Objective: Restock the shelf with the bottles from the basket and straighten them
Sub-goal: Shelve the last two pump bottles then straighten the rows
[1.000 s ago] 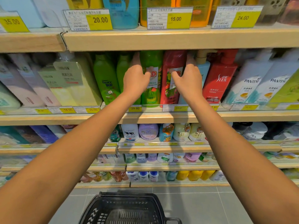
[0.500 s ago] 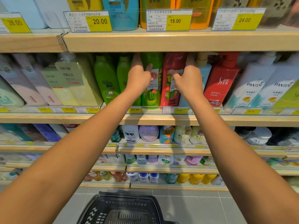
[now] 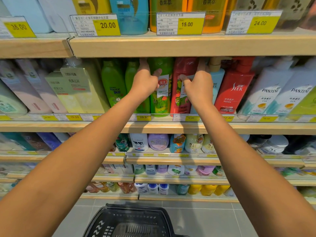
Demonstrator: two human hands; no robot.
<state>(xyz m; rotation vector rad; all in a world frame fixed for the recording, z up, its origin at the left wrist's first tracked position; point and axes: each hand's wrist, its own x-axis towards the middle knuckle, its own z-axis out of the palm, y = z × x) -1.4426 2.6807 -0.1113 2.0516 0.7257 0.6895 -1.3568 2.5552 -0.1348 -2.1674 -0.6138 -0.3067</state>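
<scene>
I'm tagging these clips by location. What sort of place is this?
Most likely a shop's toiletries aisle: wooden shelves packed with shampoo bottles, yellow price tags along the edges, and a black basket on the floor.

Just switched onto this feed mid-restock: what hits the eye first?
Two bare arms reach up the middle of the view: the left hand grips the green bottle and the right hand grips the red bottle beside it, on the second visible shelf. Bright yellow price tags line the shelf edges, and a black basket sits at the bottom edge.
</scene>
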